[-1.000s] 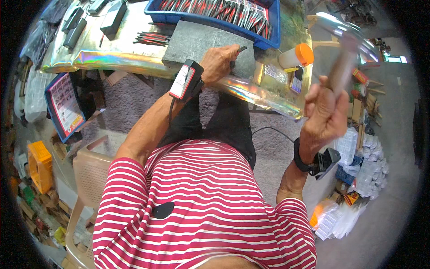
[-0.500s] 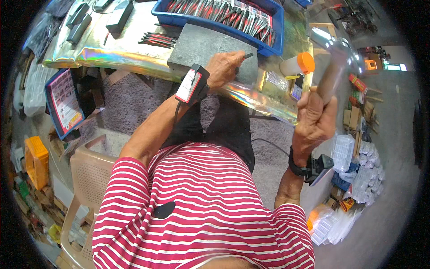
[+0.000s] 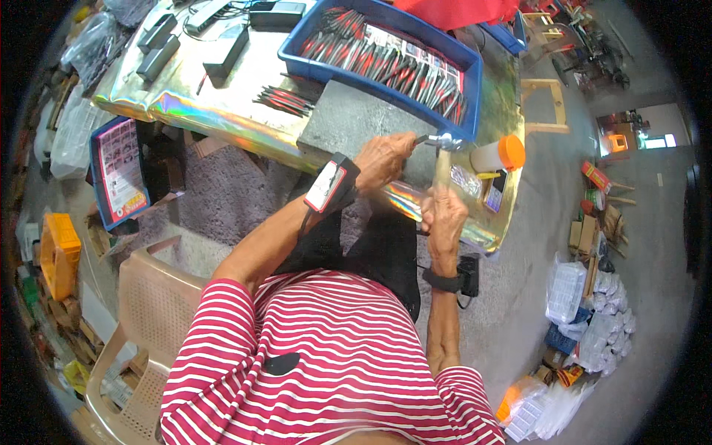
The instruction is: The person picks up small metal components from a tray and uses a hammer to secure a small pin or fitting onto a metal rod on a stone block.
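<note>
Left hand (image 3: 384, 161) over grey block (image 3: 356, 117), gripping dark rod (image 3: 423, 139); right hand (image 3: 446, 221) clasping hammer (image 3: 443, 169) at block's right; mis-aimed blow could bruise left hand

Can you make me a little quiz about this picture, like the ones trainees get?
1. Who's holding the hammer?
A) the left hand
B) the right hand
C) neither hand

2. True or false: the orange-lidded jar is outside the blue tray.

3. Fill in the colour: the block on the table is ____.

Key: 1. B; 2. True; 3. grey.
</note>
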Demonstrator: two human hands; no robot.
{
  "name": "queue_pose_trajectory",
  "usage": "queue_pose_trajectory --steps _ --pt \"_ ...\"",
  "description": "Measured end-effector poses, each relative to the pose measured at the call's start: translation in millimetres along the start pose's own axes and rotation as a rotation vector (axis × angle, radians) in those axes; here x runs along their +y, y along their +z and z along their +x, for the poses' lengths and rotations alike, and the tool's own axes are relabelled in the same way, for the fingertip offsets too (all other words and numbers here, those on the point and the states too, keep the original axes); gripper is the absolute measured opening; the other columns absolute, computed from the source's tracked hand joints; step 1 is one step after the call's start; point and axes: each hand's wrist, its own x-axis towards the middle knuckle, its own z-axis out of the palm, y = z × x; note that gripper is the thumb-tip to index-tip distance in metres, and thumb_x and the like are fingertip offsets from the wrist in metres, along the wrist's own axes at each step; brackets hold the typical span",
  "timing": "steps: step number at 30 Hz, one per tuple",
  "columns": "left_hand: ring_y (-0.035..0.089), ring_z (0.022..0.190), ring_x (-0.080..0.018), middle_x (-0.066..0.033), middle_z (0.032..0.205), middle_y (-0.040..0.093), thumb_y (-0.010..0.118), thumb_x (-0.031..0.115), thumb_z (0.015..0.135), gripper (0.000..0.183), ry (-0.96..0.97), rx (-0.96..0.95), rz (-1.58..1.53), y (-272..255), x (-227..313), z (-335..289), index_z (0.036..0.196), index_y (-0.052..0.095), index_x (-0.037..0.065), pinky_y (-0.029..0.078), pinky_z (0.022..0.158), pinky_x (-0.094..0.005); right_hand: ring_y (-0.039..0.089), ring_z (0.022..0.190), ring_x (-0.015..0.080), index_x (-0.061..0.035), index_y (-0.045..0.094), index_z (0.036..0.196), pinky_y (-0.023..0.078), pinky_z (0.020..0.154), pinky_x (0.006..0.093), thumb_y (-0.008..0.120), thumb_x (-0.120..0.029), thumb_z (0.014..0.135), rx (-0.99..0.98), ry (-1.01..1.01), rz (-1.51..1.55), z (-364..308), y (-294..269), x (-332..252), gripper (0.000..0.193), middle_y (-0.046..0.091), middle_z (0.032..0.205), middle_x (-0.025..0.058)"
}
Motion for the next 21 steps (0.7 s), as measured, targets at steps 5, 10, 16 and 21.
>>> queue_pose_trajectory --steps 5,10,16,21 --pt "0.055 0.059 -0.0218 -0.0096 0.064 0.054 0.049 -0.001 0.074 0.012 -0.039 0.229 -0.211 -15.6 -11.8 9.5 0.085 0.046 0.003 0.043 0.052 -0.03 0.035 0.04 0.005 0.0 0.05 0.078 0.028 0.032 0.0164 0.047 -0.023 0.084 -0.028 0.234 0.368 10.1 15.0 28.0 0.024 0.046 0.056 0.0047" --pt "0.056 0.064 -0.034 -0.0192 0.067 0.056 0.053 0.011 0.076 0.01 -0.147 0.362 0.053 -55.8 -47.7 51.1 0.078 0.048 0.002 0.045 0.054 -0.0366 0.038 0.04 0.0067 0.0015 0.047 0.08 0.032 0.032 0.0179 0.044 -0.024 0.085 -0.058 0.294 0.403 10.2 21.1 32.9 0.027 0.047 0.057 0.006" --pt "0.057 0.066 -0.0348 -0.0185 0.071 0.058 0.05 0.025 0.077 0.022 -0.204 0.213 0.522 -83.5 -108.3 88.8 0.08 0.053 0.004 0.045 0.057 -0.0416 0.051 0.042 0.0154 0.0028 0.048 0.079 0.043 0.037 0.026 0.041 -0.028 0.086 -0.171 0.205 0.143 15.1 17.3 41.3 0.032 0.053 0.057 0.0115" --pt "0.056 0.069 -0.0375 -0.0214 0.075 0.057 0.05 0.026 0.076 0.024 -0.233 0.027 0.647 -78.5 -120.0 99.2 0.082 0.053 0.003 0.044 0.06 -0.0433 0.05 0.041 0.0162 0.0014 0.049 0.072 0.042 0.038 0.0254 0.035 -0.035 0.087 -0.142 -0.209 -0.434 32.0 -12.5 60.7 0.041 0.051 0.056 0.0109"
